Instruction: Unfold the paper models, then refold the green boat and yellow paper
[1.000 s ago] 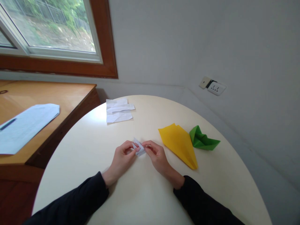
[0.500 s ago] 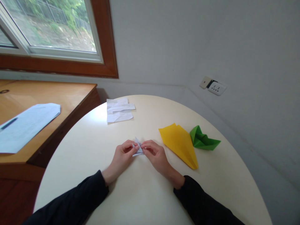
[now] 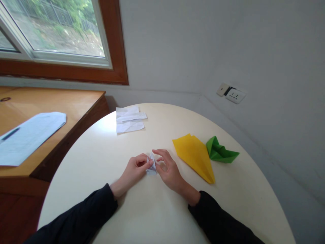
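A small folded white paper (image 3: 151, 169) with a pointed top is between my hands, just above or on the round table. My left hand (image 3: 137, 167) pinches its left side between thumb and fingers. On its other side, my right hand (image 3: 169, 169) has thumb and forefinger spread apart, with the thumb tip near or touching the paper's right edge. The fingers partly cover the paper, so its full folds are hidden.
On the cream round table (image 3: 142, 217), a yellow folded paper (image 3: 194, 157) lies to the right, beside a green paper boat (image 3: 220, 150). White paper pieces (image 3: 130, 120) lie at the back left. A wooden desk (image 3: 83, 101) at left bears printed sheets (image 3: 38, 135) and a pen (image 3: 10, 134).
My right forefinger has lifted off the paper and spread from the thumb. The folded paper has turned, its point now more upright, while my left hand keeps its pinch.
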